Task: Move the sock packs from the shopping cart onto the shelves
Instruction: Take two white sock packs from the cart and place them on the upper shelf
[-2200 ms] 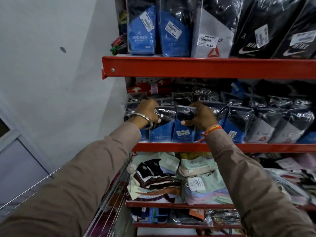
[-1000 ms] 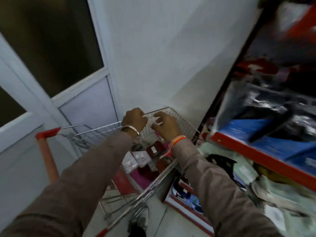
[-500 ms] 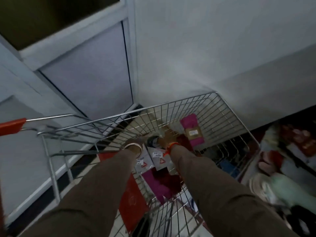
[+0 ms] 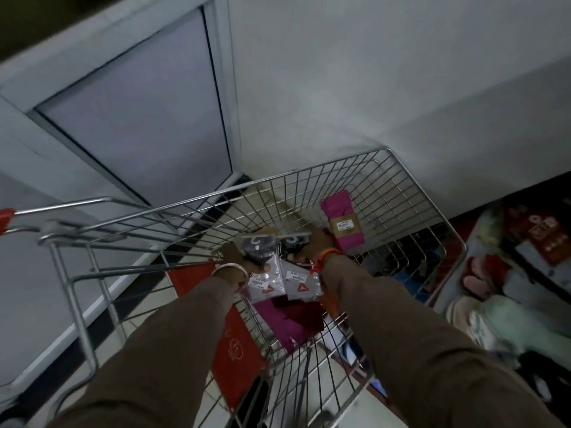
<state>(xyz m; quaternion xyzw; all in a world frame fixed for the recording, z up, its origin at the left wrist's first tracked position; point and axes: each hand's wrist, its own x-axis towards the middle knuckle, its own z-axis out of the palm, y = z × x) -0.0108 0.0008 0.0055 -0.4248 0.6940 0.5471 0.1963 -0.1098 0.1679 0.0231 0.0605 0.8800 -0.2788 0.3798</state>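
Two sock packs [image 4: 279, 274] in the shopping cart [image 4: 401, 193], one per closed hand, fingers mostly hidden behind them.

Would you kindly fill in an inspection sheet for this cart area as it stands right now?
Surface: wire shopping cart, red panel at its near end.
Job's things: two grey-carded sock packs held side by side; pink sock pack against the far wall; magenta and maroon packs on the bottom.
Clutter: nothing seen.
Grippers: left hand and right hand each grip a grey-carded pack.
Cables: nothing seen.
Surroundings: pale wall, door panel, shelves with blurred goods to the right.
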